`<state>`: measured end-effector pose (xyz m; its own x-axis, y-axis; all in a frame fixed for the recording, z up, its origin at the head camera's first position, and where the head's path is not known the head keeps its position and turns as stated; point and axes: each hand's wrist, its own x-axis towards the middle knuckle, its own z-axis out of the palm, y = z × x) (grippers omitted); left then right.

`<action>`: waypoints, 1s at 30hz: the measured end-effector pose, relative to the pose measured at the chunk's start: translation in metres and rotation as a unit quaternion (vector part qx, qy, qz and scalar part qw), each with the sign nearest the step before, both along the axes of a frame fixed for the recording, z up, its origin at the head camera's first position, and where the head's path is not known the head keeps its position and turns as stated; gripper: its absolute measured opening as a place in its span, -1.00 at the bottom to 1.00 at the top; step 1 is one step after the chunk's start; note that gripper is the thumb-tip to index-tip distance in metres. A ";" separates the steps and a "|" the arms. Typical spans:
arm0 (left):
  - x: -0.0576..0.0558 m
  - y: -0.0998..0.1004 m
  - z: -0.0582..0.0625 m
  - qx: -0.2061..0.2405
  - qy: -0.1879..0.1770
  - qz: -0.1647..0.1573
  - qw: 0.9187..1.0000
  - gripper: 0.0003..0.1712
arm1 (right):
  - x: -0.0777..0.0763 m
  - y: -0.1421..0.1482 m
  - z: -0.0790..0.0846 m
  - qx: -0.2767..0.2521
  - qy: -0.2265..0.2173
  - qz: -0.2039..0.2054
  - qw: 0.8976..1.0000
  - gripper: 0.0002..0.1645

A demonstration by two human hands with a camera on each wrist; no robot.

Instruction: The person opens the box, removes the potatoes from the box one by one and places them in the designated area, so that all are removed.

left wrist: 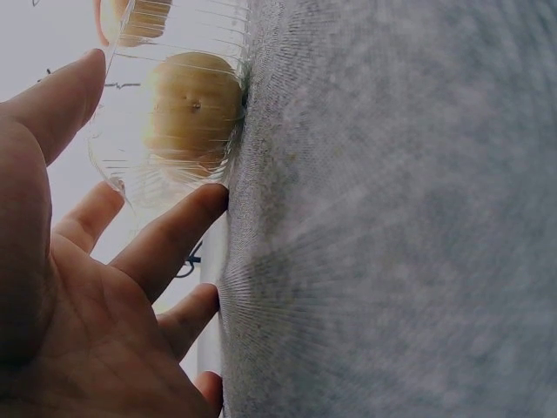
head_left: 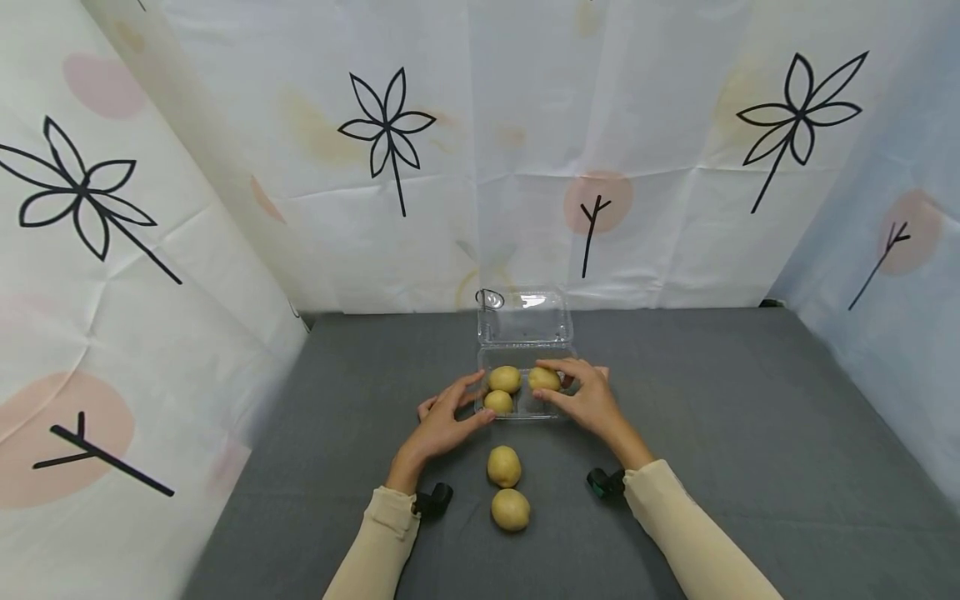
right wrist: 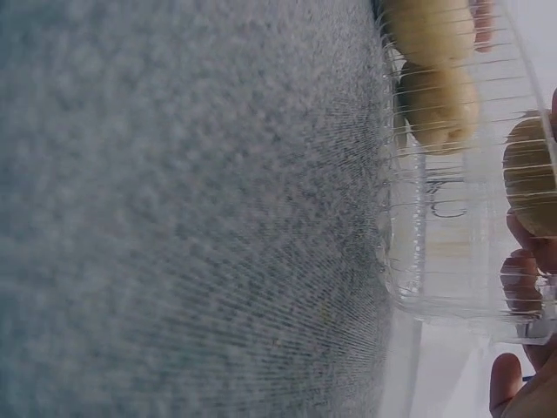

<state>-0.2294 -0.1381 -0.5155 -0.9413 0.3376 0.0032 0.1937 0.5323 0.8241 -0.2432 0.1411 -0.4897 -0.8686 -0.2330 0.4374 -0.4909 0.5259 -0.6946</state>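
A clear plastic clamshell box (head_left: 536, 408) stands on the grey table with its lid (head_left: 525, 321) raised at the back. Two yellow potatoes, a rear one (head_left: 504, 380) and a front one (head_left: 498, 403), lie in its left half. My right hand (head_left: 588, 400) pinches another potato (head_left: 543, 379) between thumb and fingers over the box's right half; the right wrist view shows this potato (right wrist: 529, 174) above the box floor. My left hand (head_left: 446, 421) rests at the box's left side, fingers spread, fingertips right at the clear wall (left wrist: 130, 174).
Two more potatoes, one nearer the box (head_left: 504, 467) and one nearer me (head_left: 511, 509), lie on the grey cloth between my forearms. A white patterned curtain (head_left: 525, 125) hangs behind the table and along both sides.
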 end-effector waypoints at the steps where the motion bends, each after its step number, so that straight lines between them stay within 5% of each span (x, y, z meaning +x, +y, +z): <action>1: 0.000 0.000 0.000 0.000 -0.001 0.000 1.000 -0.18 | 0.001 0.001 0.000 -0.002 0.002 0.000 1.000 -0.38; 30: 0.001 0.000 0.002 0.003 -0.007 0.000 1.000 -0.17 | 0.030 0.014 -0.001 -0.061 -0.013 0.026 0.998 -0.39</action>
